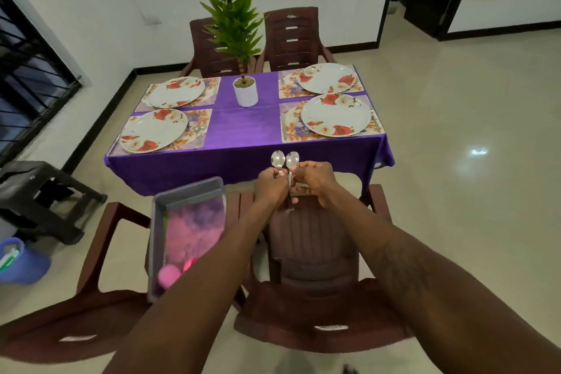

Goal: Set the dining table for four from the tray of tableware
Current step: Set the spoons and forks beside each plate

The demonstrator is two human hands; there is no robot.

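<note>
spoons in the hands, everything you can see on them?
Two shiny, metal-looking spoons, upright, bowls up and side by side, nearly touching. The left hand pinches one near its neck, the right hand the other; one handle hangs down between them. They are held before the near edge of the purple tablecloth, above a brown chair.

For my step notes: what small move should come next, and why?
Probably the right hand should lay its spoon on the near right mat, beside the plate. The left hand holds a spoon too, and all four plates already sit on mats.
</note>
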